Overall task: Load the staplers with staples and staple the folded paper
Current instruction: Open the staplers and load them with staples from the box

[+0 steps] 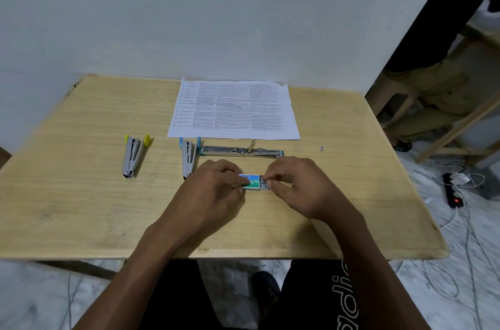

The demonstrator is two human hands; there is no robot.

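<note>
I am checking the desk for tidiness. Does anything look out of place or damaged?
A small grey piece, perhaps loose staples, lies alone on the pale wooden table, right of the long silver stapler. The table's far left corner looks chipped.

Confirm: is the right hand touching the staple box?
Touching. Head view: right hand pinches the staple box at its right end; left hand grips the other end.

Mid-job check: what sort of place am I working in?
Likely a plain room at home or a small office: a wooden table set against a bare white wall, and a power strip with loose cables on the marble-patterned floor.
</note>
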